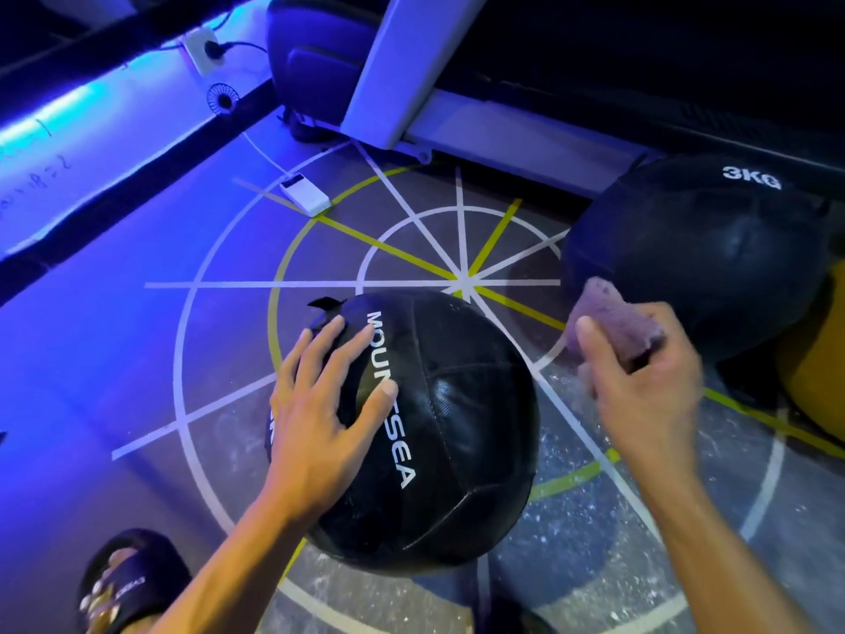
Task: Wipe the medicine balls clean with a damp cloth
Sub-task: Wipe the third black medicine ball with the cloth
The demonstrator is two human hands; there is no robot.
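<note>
A black medicine ball (457, 418) with white lettering rests on the marked gym floor in the middle of the view. My left hand (320, 404) lies flat on its left side, fingers spread over the lettering. My right hand (640, 382) hovers to the right of the ball, a little apart from it, gripping a bunched purplish cloth (615, 320). A second black ball marked 3KG (695, 249) sits at the right, just behind the cloth. A torn flap sticks out at the near ball's top left.
A white power bank (305, 196) with a cable lies on the floor behind the ball. A treadmill frame (388, 70) stands at the back. A yellow object (818, 359) peeks out at the right edge. My sandalled foot (123, 583) is at the bottom left.
</note>
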